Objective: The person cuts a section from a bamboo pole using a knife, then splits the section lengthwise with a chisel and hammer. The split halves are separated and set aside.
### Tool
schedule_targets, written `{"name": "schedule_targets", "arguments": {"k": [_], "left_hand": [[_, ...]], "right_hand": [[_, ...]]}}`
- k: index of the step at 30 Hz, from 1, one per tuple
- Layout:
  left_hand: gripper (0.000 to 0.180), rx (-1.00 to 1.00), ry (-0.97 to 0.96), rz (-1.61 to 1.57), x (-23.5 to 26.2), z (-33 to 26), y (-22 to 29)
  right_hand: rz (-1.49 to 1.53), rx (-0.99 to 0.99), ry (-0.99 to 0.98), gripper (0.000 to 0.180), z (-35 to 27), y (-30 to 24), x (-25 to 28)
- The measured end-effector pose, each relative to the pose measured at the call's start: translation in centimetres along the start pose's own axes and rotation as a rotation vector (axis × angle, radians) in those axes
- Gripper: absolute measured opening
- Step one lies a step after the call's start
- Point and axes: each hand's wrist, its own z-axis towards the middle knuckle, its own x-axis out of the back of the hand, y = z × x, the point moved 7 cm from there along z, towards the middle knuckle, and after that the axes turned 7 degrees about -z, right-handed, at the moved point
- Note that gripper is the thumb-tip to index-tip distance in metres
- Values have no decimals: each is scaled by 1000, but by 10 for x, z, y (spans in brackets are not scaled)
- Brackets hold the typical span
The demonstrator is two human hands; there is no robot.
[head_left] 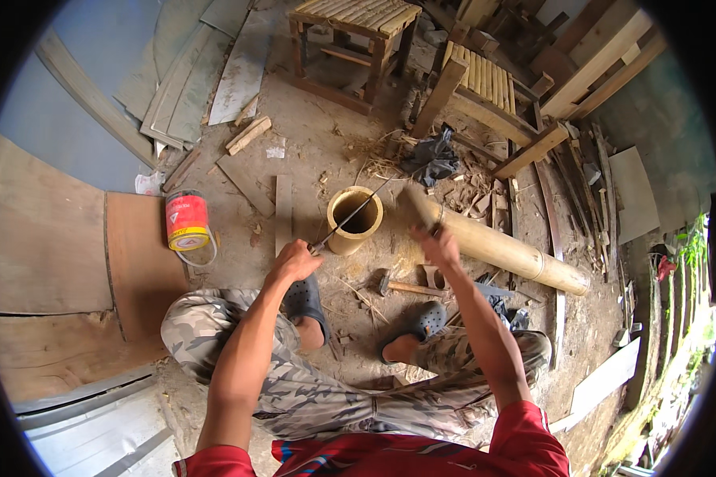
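Note:
A short, wide bamboo tube [358, 241] stands upright on the ground in front of me, its open end facing up. Across its rim lies a long, thin dark blade [356, 213], whose near end is gripped by my left hand [297, 261]. To the right of the tube, my right hand [439, 245] is raised, closed around a short piece of wood [418, 208] smeared by motion; its exact kind is unclear. Below that hand, a hammer [410, 287] with a wooden handle rests on the ground between my feet.
A long bamboo pole [525, 256] lies to the right. The red paint bucket [187, 216] is at the left. Two bamboo-topped stools, one upright [356, 14] and one tipped [485, 79], are at the back. A black plastic bag [433, 157] and wood scraps litter the ground.

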Motion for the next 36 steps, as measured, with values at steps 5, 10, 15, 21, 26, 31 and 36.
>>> {"name": "schedule_targets", "arguments": {"k": [5, 10, 15, 21, 26, 31, 36], "left_hand": [[48, 4, -5, 38, 6, -3, -11], [48, -37, -19, 43, -1, 1, 2], [45, 74, -62, 83, 16, -1, -2], [40, 51, -55, 73, 16, -6, 1], [39, 69, -101, 119, 16, 1, 11], [39, 100, -111, 123, 24, 0, -3], [34, 90, -148, 133, 10, 6, 13]], "right_hand": [[218, 552, 520, 50, -65, -168, 99], [14, 503, 331, 51, -14, -111, 31], [-347, 449, 142, 40, -12, -148, 34], [321, 617, 586, 42, -65, -180, 93], [-392, 383, 131, 53, -6, -101, 14], [207, 549, 318, 38, -60, -196, 75], [-228, 650, 441, 39, -30, -115, 48]]}}
